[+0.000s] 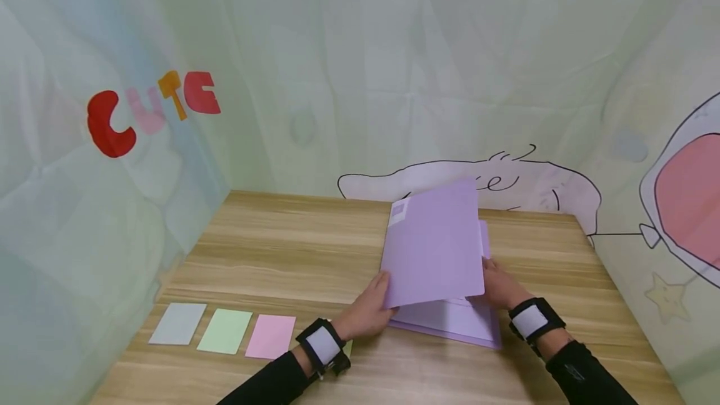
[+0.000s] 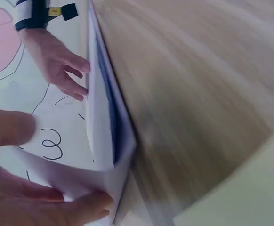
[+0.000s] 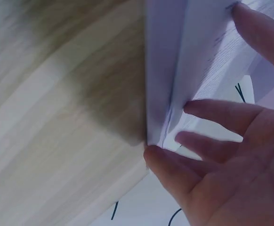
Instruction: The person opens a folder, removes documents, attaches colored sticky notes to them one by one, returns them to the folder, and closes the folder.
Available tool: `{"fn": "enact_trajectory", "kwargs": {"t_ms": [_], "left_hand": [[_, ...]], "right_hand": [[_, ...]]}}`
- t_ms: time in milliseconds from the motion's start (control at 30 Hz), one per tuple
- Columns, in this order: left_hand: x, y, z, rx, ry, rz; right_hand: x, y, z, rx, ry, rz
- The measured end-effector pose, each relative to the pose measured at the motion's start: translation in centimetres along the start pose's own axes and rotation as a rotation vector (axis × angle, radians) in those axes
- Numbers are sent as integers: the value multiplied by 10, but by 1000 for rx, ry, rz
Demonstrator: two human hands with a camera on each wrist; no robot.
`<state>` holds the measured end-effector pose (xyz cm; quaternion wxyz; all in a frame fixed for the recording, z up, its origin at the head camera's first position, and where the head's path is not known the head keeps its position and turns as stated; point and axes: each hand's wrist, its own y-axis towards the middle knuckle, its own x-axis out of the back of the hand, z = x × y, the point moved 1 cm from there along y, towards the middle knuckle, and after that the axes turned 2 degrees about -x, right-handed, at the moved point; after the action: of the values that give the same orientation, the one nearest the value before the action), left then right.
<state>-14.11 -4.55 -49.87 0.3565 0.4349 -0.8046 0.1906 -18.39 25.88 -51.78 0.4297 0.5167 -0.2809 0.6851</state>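
A purple folder (image 1: 435,245) with a small white label (image 1: 399,211) is tilted up over the right part of the table, its lower layers (image 1: 450,327) fanned apart beneath the cover. My left hand (image 1: 365,310) grips the folder's left edge near the lower corner. In the left wrist view, the left hand's fingers (image 2: 87,207) curve around that edge. At the opposite side, my right hand (image 1: 500,286) touches the folder's right edge. The right wrist view shows its fingers (image 3: 221,115) spread and fairly straight, fingertips against the layered edges and sheets with fine printed lines (image 3: 221,61).
A row of square paper notes lies at the front left of the wooden table (image 1: 281,249): pale grey (image 1: 177,324), green (image 1: 225,331) and pink (image 1: 271,336). A yellowish note (image 1: 347,348) is mostly hidden behind the left wrist. Printed curtains (image 1: 360,80) enclose the table.
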Motion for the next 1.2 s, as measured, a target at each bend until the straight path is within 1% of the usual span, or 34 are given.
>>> {"fn": "enact_trajectory", "kwargs": {"t_ms": [100, 167, 267, 333, 400, 533, 633, 700, 800, 867, 967, 1067, 1200], "left_hand": [[-2, -1, 2, -7, -33, -34], [-2, -2, 3, 4, -63, -53], [-1, -3, 4, 27, -118, -71], [0, -4, 5, 54, -141, -74], [1, -6, 6, 72, -150, -77], [5, -8, 8, 97, -167, -99], [8, -11, 9, 116, -202, -111], [9, -13, 10, 139, -214, -115], [10, -15, 10, 170, -263, -127], [11, -16, 10, 181, -281, -160], [16, -20, 10, 179, -296, -224], [23, -23, 9, 149, -327, -288], [36, -25, 7, 112, -358, -391]], "right_hand": [[3, 3, 4, -60, 108, 49], [6, 4, 6, -133, 146, 98], [10, 8, 9, -220, 106, 174], [13, 9, 10, -254, 61, 219], [14, 11, 10, -276, 22, 250], [14, 14, 9, -326, 16, 285], [13, 16, 10, -338, 18, 298], [13, 16, 11, -338, 22, 303], [15, 16, 13, -343, 24, 312], [16, 16, 14, -347, 22, 313], [16, 17, 15, -348, 15, 310], [15, 17, 15, -347, 9, 305], [12, 17, 13, -345, 3, 301]]}}
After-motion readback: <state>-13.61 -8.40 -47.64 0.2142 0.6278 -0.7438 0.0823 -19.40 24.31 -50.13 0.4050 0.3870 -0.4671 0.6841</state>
